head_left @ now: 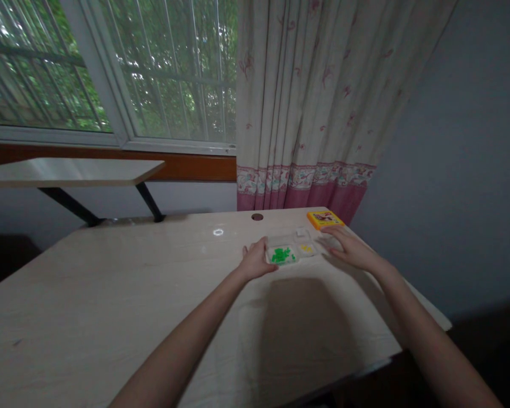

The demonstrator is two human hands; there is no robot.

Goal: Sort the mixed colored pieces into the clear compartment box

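A clear plastic compartment tray (pixel 287 239) lies on the table towards its far right side. Small green pieces (pixel 281 255) are in its near left compartment, and a few yellow pieces (pixel 306 248) in the one beside it. My left hand (pixel 254 262) grips the tray's left end, thumb along the near side. To the right of the tray is my right hand (pixel 349 248), fingers apart and curved, with nothing visible in it. Just beyond the right fingers lies a yellow box (pixel 325 219) with a picture on top.
The pale table (pixel 153 294) has a round cable hole (pixel 257 217) at the back. A raised shelf (pixel 76 170) on black legs stands at the back left. A curtain (pixel 306 113) hangs behind the table, with a wall (pixel 459 170) to the right.
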